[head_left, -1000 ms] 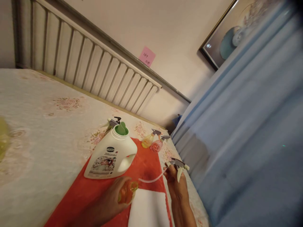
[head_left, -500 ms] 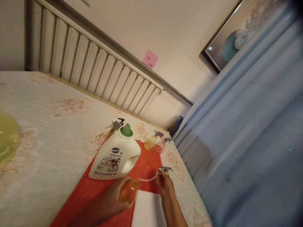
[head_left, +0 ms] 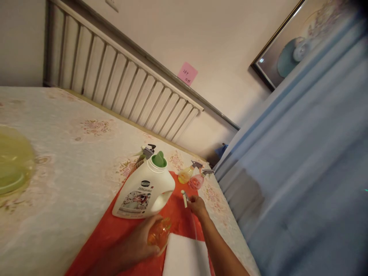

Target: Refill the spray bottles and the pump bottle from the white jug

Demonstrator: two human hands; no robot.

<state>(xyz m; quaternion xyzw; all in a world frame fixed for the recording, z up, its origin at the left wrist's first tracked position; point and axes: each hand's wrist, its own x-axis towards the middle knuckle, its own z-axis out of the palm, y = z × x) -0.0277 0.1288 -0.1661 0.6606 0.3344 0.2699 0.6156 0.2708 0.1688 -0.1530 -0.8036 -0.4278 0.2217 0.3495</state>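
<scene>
In the head view, my left hand [head_left: 140, 239] is wrapped around a small orange transparent spray bottle [head_left: 159, 234], its neck uncapped and tilted to the right. My right hand [head_left: 197, 206] grips a trigger spray head [head_left: 184, 198], apart from the bottle, with a thin dip tube hanging below the hand. Just beyond my left hand stands a large white detergent jug [head_left: 146, 191] without a cap, a green spout [head_left: 158, 159] showing in its mouth. A red cloth [head_left: 176, 207] lies beneath the jug, and a folded white towel [head_left: 186, 257] is between my forearms.
Yellow [head_left: 185, 175] and pink [head_left: 196, 182] spray bottles stand beyond my right hand. Another sprayer [head_left: 148, 151] is partly hidden behind the jug. A translucent yellow basin [head_left: 15, 165] sits at far left. A blue curtain [head_left: 301, 172] borders the table's right side.
My right hand has moved slightly up and turned the spray head, so its tube now hangs down rather than reaching toward the bottle's neck. My left hand still holds the bottle. The view has shifted slightly.
</scene>
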